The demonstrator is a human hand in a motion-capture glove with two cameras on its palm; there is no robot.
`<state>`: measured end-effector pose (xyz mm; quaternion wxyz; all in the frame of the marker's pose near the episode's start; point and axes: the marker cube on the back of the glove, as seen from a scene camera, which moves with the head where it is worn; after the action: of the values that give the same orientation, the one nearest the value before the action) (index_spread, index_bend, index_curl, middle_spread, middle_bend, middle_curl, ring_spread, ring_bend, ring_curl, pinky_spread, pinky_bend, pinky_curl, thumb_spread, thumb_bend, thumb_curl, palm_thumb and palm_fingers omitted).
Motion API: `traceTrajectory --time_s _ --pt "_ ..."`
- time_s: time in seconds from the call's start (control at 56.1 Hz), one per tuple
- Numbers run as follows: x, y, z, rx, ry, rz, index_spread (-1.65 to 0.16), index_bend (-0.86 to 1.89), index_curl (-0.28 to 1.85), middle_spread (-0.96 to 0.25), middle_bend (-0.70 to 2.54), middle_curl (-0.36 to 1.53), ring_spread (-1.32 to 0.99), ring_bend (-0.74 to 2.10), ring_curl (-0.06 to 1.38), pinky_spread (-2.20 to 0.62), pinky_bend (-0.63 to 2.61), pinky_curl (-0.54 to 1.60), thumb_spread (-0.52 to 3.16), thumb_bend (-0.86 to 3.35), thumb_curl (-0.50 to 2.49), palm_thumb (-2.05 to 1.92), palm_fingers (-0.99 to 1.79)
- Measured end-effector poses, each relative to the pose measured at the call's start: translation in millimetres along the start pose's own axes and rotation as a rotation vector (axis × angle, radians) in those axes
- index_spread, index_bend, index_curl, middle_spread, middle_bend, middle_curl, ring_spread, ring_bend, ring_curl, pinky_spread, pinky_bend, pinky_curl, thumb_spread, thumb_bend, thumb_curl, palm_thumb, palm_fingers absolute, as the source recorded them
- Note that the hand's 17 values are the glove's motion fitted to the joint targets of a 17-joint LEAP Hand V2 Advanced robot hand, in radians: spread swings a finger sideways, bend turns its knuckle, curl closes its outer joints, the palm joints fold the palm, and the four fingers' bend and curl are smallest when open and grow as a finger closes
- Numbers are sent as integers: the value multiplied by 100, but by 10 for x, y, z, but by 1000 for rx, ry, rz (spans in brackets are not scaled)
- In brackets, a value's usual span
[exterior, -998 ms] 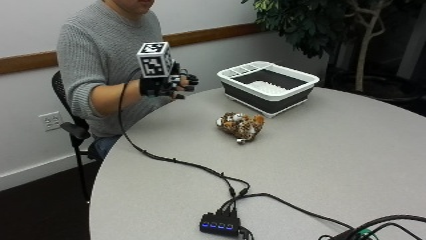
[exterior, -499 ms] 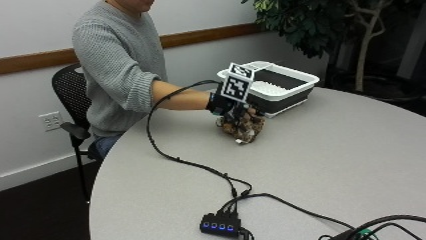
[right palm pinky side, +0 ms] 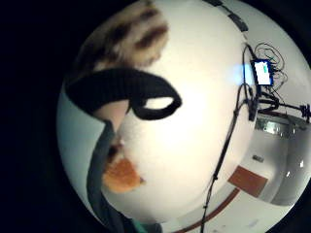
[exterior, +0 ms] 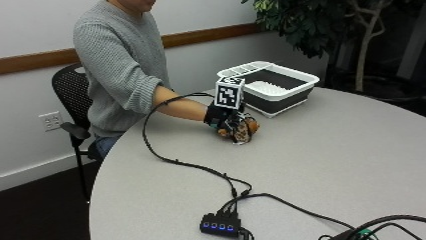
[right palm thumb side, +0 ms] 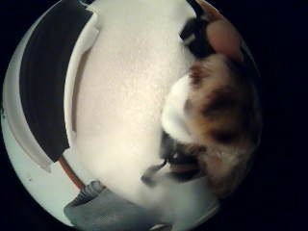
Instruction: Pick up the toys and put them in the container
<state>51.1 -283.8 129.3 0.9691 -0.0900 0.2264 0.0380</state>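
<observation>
Lifted slightly, right hand (exterior: 221,117) grips tiger toy (exterior: 241,130), its head hidden

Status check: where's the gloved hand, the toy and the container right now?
Gloved right hand grips the brown striped plush toy, toy at table level. White-rimmed dark container sits beyond it, apart. Nothing between toy and container.

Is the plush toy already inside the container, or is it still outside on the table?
Outside. The plush toy is at the table, under the gloved right hand, clearly apart from the container.
</observation>
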Motion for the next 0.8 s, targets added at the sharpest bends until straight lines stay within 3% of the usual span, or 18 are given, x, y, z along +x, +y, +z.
traceTrajectory --time_s 0.143,0.267,0.339,0.499,0.624,0.802 --pt "-10 -43 -184 72 -182 47 -39 42 41 -26 73 43 -24 55 13 -23 99 32 139 17 42 46 91" --pt "582 -133 -951 193 -127 39 -37 50 49 -28 76 49 -38 64 20 -35 97 36 122 18 52 58 98" --pt "545 -145 -1456 258 -275 122 -35 52 54 -28 77 52 -43 67 22 -38 97 37 114 17 56 60 98" --pt "504 -159 -1958 295 -306 67 -34 57 61 -29 80 57 -50 68 26 -41 96 39 99 14 65 62 97" --pt "-153 -290 -2082 281 -357 -64 -33 59 66 -29 82 61 -53 69 29 -42 97 40 92 11 70 62 96" --pt "-1928 -479 -2461 273 -298 -372 -33 59 72 -29 81 66 -55 69 32 -42 101 42 86 8 77 62 91"
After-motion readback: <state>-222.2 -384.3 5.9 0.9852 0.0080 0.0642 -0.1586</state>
